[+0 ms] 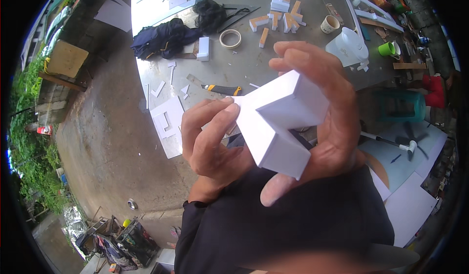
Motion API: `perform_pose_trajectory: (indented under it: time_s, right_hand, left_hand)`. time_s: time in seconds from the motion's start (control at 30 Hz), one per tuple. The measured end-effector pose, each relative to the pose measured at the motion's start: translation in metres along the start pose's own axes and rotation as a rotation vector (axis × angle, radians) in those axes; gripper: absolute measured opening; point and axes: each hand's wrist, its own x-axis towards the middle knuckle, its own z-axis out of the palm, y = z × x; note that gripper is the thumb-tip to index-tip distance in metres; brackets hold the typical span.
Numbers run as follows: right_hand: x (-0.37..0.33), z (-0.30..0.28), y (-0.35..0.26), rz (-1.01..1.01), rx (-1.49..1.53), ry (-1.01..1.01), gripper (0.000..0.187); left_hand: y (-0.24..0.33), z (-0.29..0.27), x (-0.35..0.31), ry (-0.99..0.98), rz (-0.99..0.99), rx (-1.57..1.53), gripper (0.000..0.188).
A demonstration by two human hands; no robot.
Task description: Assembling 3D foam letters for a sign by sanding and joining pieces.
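Observation:
A white, angular three-dimensional shape (pixel 281 90), with two arms forking apart on its right side, is held up in front of me between both hands. At its left end my left hand (pixel 210 139) pinches it between thumb and fingers. My right hand (pixel 340 115) wraps the right side, its fingers over the upper arm and its thumb below the lower arm. Behind the shape, a utility knife (pixel 223 89) with a yellow and black handle lies on the metal table (pixel 303 46). Close to my left hand is a white sheet with a cut-out (pixel 167 121), among small white scraps.
Farther back are a tape roll (pixel 230 39), dark cloth (pixel 163 38), a white block (pixel 203 49) and several white-and-brown block shapes (pixel 275 19). On the right stand a paper cup (pixel 329 24), a white plastic jug (pixel 349 46) and a green mug (pixel 386 49). A teal stool (pixel 403 105) is beside the table.

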Motion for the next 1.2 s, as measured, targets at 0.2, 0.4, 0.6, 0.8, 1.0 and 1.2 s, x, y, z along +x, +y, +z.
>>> perform_pose_trajectory:
  time_s: [0.2,0.4,0.6,0.8,1.0,1.2]
  right_hand:
    - [0.019,0.008,0.01,-0.33,-0.302,-0.095,0.058]
    - [0.028,0.019,0.013,-0.442,-0.214,-0.179,0.027]
    - [0.02,0.072,0.02,-0.568,-0.305,0.26,0.024]
    - [0.019,0.072,0.019,-0.494,-0.327,-0.033,0.032]
    - [0.032,0.088,0.012,-0.319,-0.313,-0.179,0.038]
    - [0.056,0.117,0.008,-0.226,-0.31,-0.225,0.037]
  left_hand:
    - [-0.008,-0.015,0.003,0.011,0.007,0.06,0.053]
    - [-0.027,-0.028,-0.005,0.059,0.092,0.151,0.045]
    - [-0.046,-0.046,-0.01,0.162,0.203,0.32,0.041]
    - [-0.076,-0.055,-0.014,0.343,0.338,0.487,0.035]
    - [-0.084,-0.081,-0.02,0.095,0.138,0.392,0.036]
    - [-0.105,-0.091,-0.026,0.08,0.123,0.354,0.042]
